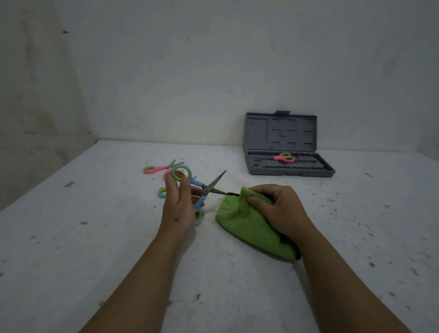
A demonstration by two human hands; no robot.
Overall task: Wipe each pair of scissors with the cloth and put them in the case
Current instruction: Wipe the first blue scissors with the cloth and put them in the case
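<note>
1. The left hand [180, 205] gripped the blue scissors [200, 188] by their handles, with its fingers [184, 187] curled close around the lower handle and the upper green-lined ring standing free above the fingertips.
2. The right hand [279, 209] was closed on the green cloth [248, 230] — its fingers [256, 202] pinched a fold of it over one blade, whose tip was hidden inside the fold.
3. The blue scissors were spread open: one blade pointed up and away to the right, toward the case; the other ran nearly level to the right into the cloth. Their long axis lay left to right between the two hands.
4. The lower part of the cloth rested on the surface [84, 248] under the right hand.
5. Beyond the left fingers, on the surface, lay a pink pair of scissors [160, 168] with blades pointing right. Just left of those fingers a blue-and-green ring [162, 192] showed, the rest of it hidden behind the hand.
6. The grey case [288, 169] stood open, well beyond the right fingers, its lid upright against the wall [217, 65]; another pink pair [284, 158] lay lengthwise in its tray, handles to the right.
7. The surface met the walls at the far and left edges — bare room lay on the near side of both hands and to the right of the cloth.
</note>
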